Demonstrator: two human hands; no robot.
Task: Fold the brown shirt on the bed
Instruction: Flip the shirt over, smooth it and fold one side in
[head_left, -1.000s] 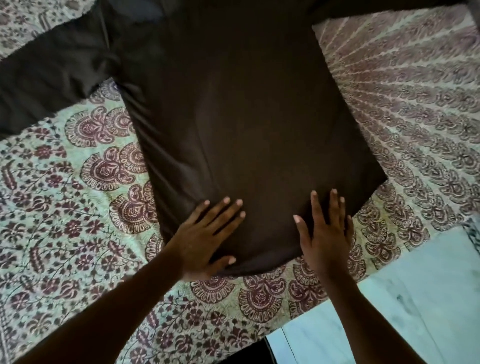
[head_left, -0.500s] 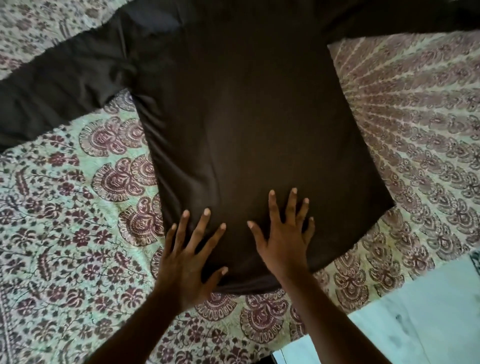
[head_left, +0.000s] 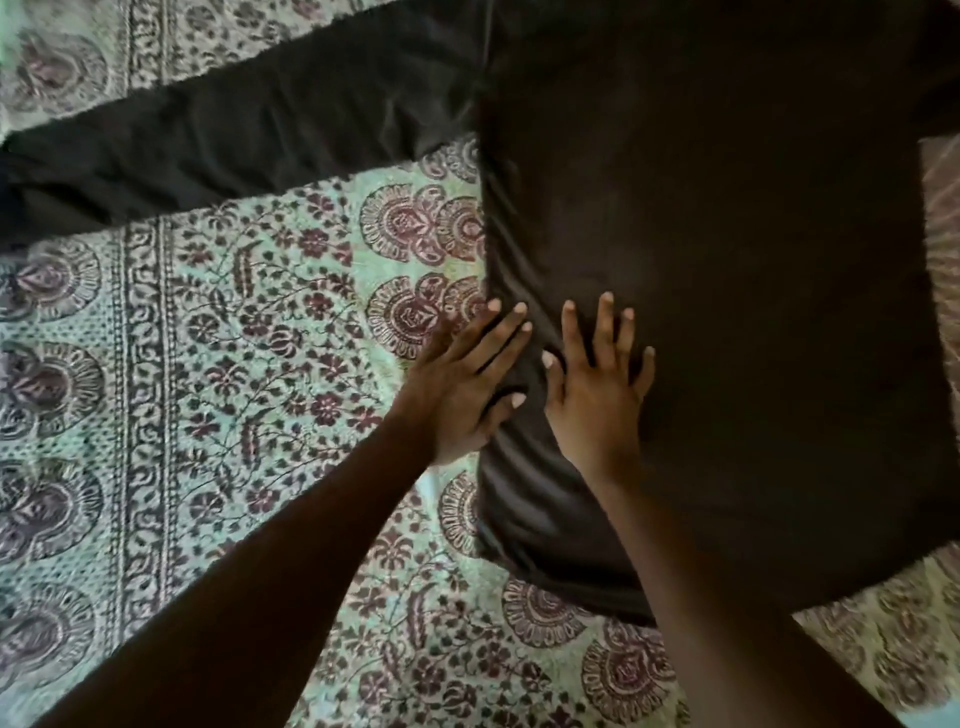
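Observation:
The brown shirt (head_left: 727, 270) lies spread flat on the bed, its body filling the right half of the view. One long sleeve (head_left: 234, 135) stretches out to the left. My left hand (head_left: 467, 387) lies flat with straight fingers across the shirt's left side edge, partly on the bedsheet. My right hand (head_left: 597, 389) presses flat on the shirt just beside it, fingers spread. Small wrinkles run through the cloth around both hands. The shirt's hem lies near the bottom, partly hidden by my right forearm.
A patterned green and maroon bedsheet (head_left: 208, 389) covers the bed left of and below the shirt. The sheet's radial pattern shows at the right edge (head_left: 943, 260).
Both hands slid left and up along the shirt, from its lower hem area to its left side edge. The camera view shifted left, so the floor is out of sight.

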